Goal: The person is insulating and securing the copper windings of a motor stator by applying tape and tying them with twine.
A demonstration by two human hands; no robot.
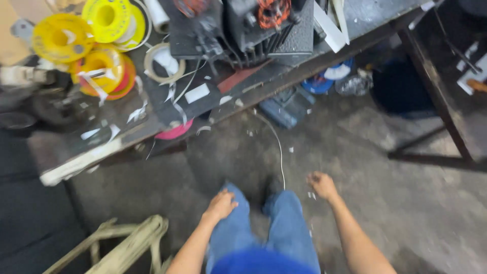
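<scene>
Both hands' grip curled on nothing, left hand [220, 204], right hand [321, 185], white wire [278, 147] between, cluttered workbench [127, 129] ahead

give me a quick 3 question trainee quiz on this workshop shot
1. True or false: the right hand grips a hammer.
2. The yellow spools lie on: A) the floor B) the workbench C) a chair
3. What thin white thing hangs from the bench edge toward the floor?

Key:
1. False; both it and the left hand are loosely curled, holding no tool.
2. B
3. A wire.
</scene>
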